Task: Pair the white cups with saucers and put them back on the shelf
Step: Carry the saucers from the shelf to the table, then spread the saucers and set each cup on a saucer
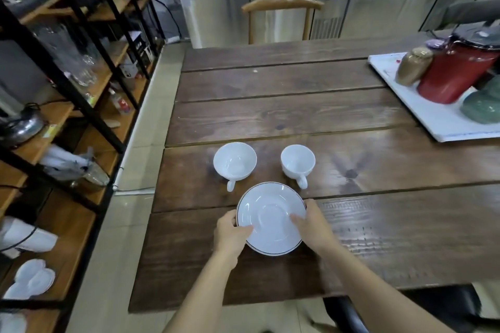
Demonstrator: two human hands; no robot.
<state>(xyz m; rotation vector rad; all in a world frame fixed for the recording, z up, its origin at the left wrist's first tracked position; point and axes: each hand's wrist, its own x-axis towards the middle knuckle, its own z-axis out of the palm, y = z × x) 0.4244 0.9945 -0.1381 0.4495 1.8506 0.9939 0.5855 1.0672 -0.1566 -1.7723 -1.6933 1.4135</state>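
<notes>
A white saucer [270, 217] with a thin dark rim sits near the front of the dark wooden table [284, 105]. My left hand [231, 232] grips its left edge with the thumb on top. My right hand [311, 223] grips its right edge the same way. I cannot tell whether more than one saucer is stacked there. Just beyond the saucer stand two empty white cups: a wider one [234, 162] on the left and a narrower one [297, 163] on the right, both upright with handles pointing toward me. The black-framed wooden shelf [81, 121] runs along the left.
A white tray [433, 116] at the table's right holds a red pot [457, 73], a gold jar [412, 65] and green ware [480, 108]. A wooden chair [281, 5] stands at the far end before steel cabinets. The shelf carries glasses, a kettle and white dishes.
</notes>
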